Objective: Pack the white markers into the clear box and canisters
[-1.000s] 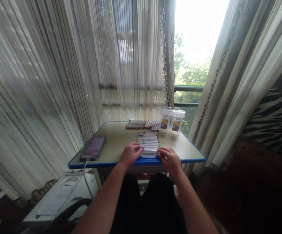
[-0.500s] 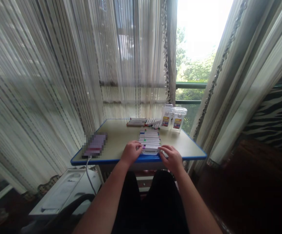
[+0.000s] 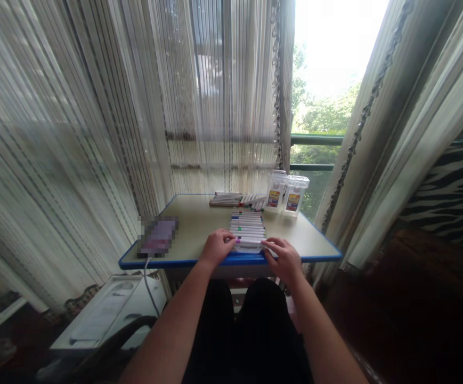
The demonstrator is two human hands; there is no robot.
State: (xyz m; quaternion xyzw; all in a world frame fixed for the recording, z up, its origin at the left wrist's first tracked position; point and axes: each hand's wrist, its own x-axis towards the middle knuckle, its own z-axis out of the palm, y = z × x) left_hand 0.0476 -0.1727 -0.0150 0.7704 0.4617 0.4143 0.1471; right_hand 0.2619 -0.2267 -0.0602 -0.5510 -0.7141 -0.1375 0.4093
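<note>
A white marker with a purple end lies crosswise at the near end of a row of markers. My left hand pinches its purple end, and the fingers of my right hand close on its other end. Several white markers with coloured ends make up the row, side by side. The row appears to lie in a clear plastic case, whose near edge shows just below the purple-ended marker. My fingers hide the case's near corners.
Behind the row lie more markers and a loose pile of markers. Clear labelled cases stand at the back right of the blue-edged table. A blurred-out device with a cable rests on the left.
The purple-ended marker shows slightly higher and clearer between my fingers. Both hands stay at the row's near end, and the whole view has shifted a little.
</note>
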